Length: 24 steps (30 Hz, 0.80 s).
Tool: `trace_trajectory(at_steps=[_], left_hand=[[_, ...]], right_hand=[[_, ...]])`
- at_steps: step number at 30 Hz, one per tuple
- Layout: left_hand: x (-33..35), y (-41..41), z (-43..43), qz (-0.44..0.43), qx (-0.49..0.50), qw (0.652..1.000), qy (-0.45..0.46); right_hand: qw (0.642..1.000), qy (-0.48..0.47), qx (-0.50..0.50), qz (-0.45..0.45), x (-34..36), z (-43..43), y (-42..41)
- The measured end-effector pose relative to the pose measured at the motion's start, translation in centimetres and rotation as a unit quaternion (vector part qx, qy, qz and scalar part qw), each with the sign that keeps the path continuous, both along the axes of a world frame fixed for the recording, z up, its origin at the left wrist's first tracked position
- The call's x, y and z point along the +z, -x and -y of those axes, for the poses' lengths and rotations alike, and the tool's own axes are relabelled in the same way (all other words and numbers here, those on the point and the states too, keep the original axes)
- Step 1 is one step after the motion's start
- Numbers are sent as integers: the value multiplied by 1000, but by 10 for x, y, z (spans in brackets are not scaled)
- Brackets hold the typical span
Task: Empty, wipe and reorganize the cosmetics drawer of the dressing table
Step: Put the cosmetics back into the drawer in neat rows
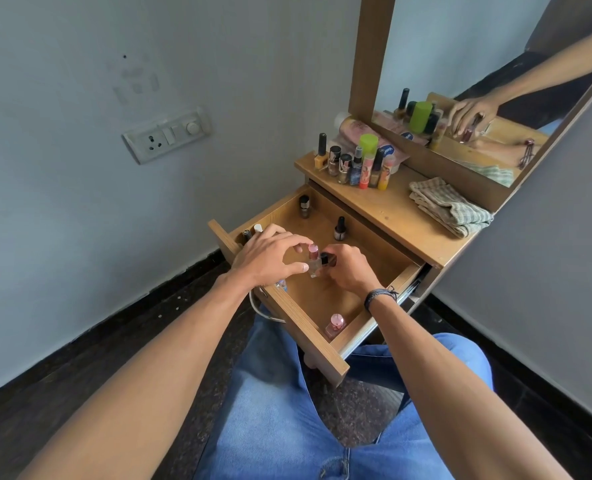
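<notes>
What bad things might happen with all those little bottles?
1. The left hand and right hand hold a pink-capped bottle and a black-capped bottle close together. They might clink or slip into the drawer.
2. The pink bottle by the drawer's front stands near the right wrist, which might tip it.
3. The crowded row of bottles on the tabletop might topple if bumped.

Pink-capped bottle (313, 259) is pinched by left grip (270, 256) inside the open drawer (308, 327). Black-capped bottle (328, 260) is held by right grip (348, 268), just beside it. Beyond the grips, a dark-capped bottle (304, 206) and a second dark-capped bottle (339, 228) are stood upright. A pink bottle (336, 325) is seen nearer than the right grip.
</notes>
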<state>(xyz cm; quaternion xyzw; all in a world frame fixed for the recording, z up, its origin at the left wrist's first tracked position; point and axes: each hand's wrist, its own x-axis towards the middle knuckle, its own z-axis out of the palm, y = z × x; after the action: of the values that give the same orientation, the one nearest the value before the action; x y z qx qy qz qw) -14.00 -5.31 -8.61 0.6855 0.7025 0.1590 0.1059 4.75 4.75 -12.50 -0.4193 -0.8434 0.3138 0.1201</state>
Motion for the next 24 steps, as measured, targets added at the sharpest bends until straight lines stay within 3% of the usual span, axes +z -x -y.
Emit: trace_trajectory(at_steps=[24], left_hand=[[-6,5,-7,7,45,999,18]], right_hand=[[997,40,-34,53,7,-1,-17]])
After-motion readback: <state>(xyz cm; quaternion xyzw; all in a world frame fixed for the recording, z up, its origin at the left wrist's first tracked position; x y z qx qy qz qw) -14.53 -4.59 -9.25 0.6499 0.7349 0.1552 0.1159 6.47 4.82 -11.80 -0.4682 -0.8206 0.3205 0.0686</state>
